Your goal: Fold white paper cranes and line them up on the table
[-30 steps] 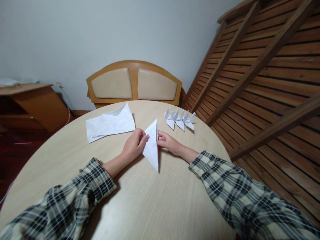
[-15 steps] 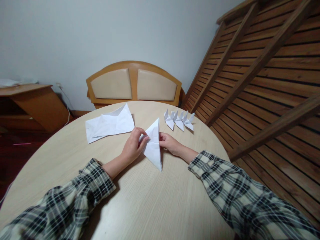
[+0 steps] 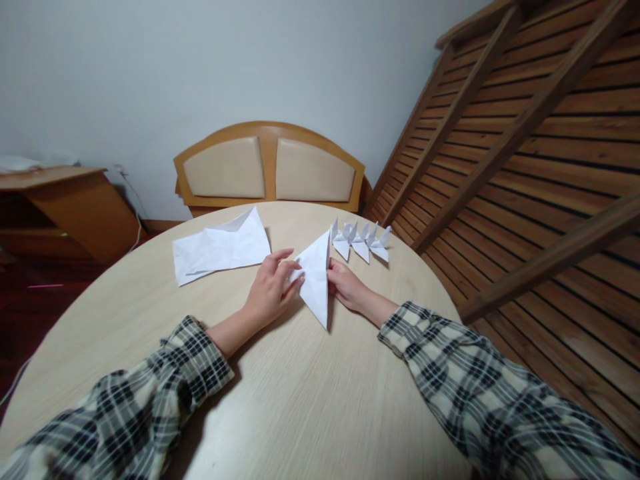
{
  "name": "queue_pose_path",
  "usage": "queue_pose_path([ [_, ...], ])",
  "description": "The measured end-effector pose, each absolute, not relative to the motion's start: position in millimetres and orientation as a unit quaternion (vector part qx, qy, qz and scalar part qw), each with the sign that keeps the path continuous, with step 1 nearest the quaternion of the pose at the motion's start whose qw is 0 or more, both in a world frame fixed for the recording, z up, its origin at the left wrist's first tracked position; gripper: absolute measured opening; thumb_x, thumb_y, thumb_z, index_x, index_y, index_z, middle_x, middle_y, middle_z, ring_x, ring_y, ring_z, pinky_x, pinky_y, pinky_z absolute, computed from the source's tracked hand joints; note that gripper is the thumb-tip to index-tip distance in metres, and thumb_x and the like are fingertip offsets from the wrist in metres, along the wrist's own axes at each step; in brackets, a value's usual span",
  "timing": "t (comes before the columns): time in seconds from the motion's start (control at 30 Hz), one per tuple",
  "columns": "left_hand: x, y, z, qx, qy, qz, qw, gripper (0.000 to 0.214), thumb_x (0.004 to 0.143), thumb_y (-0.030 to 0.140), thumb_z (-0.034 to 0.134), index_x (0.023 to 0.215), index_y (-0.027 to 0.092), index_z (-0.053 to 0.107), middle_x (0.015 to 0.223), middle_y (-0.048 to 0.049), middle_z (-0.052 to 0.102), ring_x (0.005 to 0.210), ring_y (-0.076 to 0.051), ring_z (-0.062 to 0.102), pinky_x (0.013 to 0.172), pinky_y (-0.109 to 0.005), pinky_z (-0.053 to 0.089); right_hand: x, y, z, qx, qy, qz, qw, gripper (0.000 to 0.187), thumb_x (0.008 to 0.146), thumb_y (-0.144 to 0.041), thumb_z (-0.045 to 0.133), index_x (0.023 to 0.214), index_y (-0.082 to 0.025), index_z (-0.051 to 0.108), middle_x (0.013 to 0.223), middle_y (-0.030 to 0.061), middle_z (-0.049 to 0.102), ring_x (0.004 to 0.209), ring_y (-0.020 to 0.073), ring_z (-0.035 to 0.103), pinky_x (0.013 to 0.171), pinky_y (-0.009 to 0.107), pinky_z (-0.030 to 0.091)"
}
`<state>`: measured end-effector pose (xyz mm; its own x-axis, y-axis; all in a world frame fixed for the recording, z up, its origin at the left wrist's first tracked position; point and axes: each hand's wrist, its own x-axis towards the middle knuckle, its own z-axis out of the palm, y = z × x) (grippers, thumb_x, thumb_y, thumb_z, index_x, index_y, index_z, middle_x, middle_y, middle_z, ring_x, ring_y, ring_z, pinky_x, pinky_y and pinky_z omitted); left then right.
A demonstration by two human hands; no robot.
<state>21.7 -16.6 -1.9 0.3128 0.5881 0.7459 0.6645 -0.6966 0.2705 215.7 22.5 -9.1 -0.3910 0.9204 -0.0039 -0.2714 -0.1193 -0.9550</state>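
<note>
A white sheet of paper folded into a triangle [image 3: 316, 273] is raised a little over the table, its long folded edge towards the right. My right hand [image 3: 346, 283] pinches that edge near its middle, with some fingertips hidden behind the paper. On the other side, my left hand [image 3: 273, 287] has its fingers spread, and the thumb and a fingertip touch the paper's left corner. Three small folded paper cranes [image 3: 360, 243] stand in a row just beyond my right hand. Larger loose white papers [image 3: 225, 248] with creases lie overlapped beyond my left hand.
The round pale wooden table [image 3: 280, 400] carries everything. A wooden headboard with two beige panels [image 3: 270, 163] stands behind it against the wall. Slatted wood [image 3: 540, 160] leans along the right side. A brown desk [image 3: 75, 207] and a cable are at far left.
The folded paper has shifted slightly right and up with my right hand. My left fingers have spread from a pinch at its left corner.
</note>
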Motion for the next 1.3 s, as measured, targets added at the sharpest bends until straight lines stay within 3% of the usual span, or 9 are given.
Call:
queue_pose_path([
  [0.2, 21, -16, -1, -0.813, -0.43, -0.392, 0.029, 0.011, 0.094, 0.03, 0.057, 0.101, 0.022, 0.06, 0.125, -0.0119, 0.053, 0.112, -0.029, 0.055, 0.099, -0.051, 0.045, 214, 22, -12, -0.316, -0.541, 0.621, 0.471, 0.036, 0.072, -0.02, 0.065, 0.107, -0.023, 0.058, 0.107, 0.0052, 0.071, 0.096, 0.0227, 0.066, 0.086, 0.04, 0.055],
  [0.4, 22, -20, 3, -0.833, -0.418, -0.362, -0.019, 0.034, 0.094, 0.045, 0.054, 0.116, 0.019, 0.054, 0.123, -0.0141, 0.056, 0.114, -0.03, 0.056, 0.099, -0.049, 0.046, 214, 21, -9, -0.325, -0.634, 0.494, 0.498, 0.034, 0.072, -0.019, 0.061, 0.106, -0.022, 0.057, 0.105, 0.0056, 0.069, 0.102, 0.0227, 0.063, 0.095, 0.041, 0.051],
  [0.67, 24, -23, 3, -0.843, -0.419, -0.337, -0.027, 0.056, 0.089, 0.063, 0.051, 0.122, 0.017, 0.051, 0.119, -0.0156, 0.063, 0.109, -0.032, 0.06, 0.095, -0.05, 0.049, 212, 18, -13, -0.33, -0.669, 0.438, 0.501, 0.032, 0.076, -0.028, 0.066, 0.105, -0.02, 0.057, 0.103, 0.0082, 0.069, 0.094, 0.0231, 0.067, 0.091, 0.046, 0.055],
  [0.8, 27, -24, 2, -0.839, -0.443, -0.314, -0.032, 0.054, 0.091, 0.056, 0.053, 0.124, 0.014, 0.051, 0.117, -0.0171, 0.066, 0.106, -0.032, 0.063, 0.093, -0.051, 0.049, 211, 15, -14, -0.324, -0.68, 0.423, 0.503, 0.03, 0.078, -0.028, 0.065, 0.105, -0.02, 0.056, 0.105, 0.0097, 0.068, 0.094, 0.0231, 0.068, 0.089, 0.045, 0.057],
  [0.93, 29, -27, 5, -0.841, -0.444, -0.305, -0.043, 0.041, 0.092, 0.035, 0.045, 0.126, 0.013, 0.051, 0.115, -0.0162, 0.068, 0.102, -0.031, 0.064, 0.091, -0.049, 0.05, 208, 12, -14, -0.329, -0.695, 0.369, 0.522, 0.027, 0.079, -0.027, 0.064, 0.103, -0.021, 0.055, 0.103, 0.0076, 0.067, 0.092, 0.0209, 0.067, 0.083, 0.041, 0.059],
  [1.13, 32, -30, 4, -0.811, -0.476, -0.33, -0.082, 0.052, 0.086, 0.022, 0.043, 0.137, 0.014, 0.049, 0.127, -0.0146, 0.065, 0.108, -0.03, 0.064, 0.095, -0.045, 0.05, 206, 7, -16, -0.32, -0.726, 0.263, 0.548, 0.03, 0.08, -0.028, 0.063, 0.109, -0.024, 0.054, 0.11, 0.0085, 0.062, 0.095, 0.0221, 0.063, 0.076, 0.038, 0.059],
  [1.3, 29, -24, -4, -0.776, -0.504, -0.362, -0.112, 0.059, 0.082, 0.015, 0.045, 0.141, 0.017, 0.05, 0.123, -0.0119, 0.068, 0.107, -0.031, 0.066, 0.093, -0.047, 0.052, 212, 0, -9, -0.294, -0.78, 0.185, 0.521, 0.016, 0.084, -0.028, 0.058, 0.099, -0.024, 0.053, 0.099, 0.0063, 0.062, 0.093, 0.0232, 0.061, 0.083, 0.042, 0.055],
])
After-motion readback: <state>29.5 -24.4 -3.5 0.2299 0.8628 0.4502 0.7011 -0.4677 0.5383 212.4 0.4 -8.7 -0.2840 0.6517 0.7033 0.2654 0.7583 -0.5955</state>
